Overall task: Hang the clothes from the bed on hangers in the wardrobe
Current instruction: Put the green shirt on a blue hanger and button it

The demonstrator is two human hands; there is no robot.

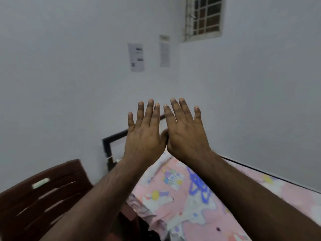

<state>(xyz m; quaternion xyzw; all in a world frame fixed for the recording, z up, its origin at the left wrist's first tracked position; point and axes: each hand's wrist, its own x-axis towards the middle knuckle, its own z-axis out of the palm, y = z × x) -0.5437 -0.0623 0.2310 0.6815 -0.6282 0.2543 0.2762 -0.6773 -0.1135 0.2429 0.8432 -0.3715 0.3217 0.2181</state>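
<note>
Our two arms are reaching out from the bottom of the view, and we are holding both hands up in front of us with the backs facing us. We are keeping our left hand flat with the fingers straight and a little spread, and it is holding nothing. We are keeping our right hand the same way, wide and empty, with the thumbs meeting between the two hands. Under our arms the bed is lying with a pink sheet full of little pictures. We are not seeing any clothes on the part of the bed that shows, and we are not seeing a wardrobe or hangers at all. We think we are only just getting ready, so the good thing to do next is to look down along the bed, find one piece of clothing, and pick it up by the shoulders so it goes on a hanger easily. Our arms are hiding part of the bed, and the bed is running off the edge of the view. A brown wooden chair is standing to the left, blurry and partly cut off. Two papers are sticking on the wall, too blurry to read.
</note>
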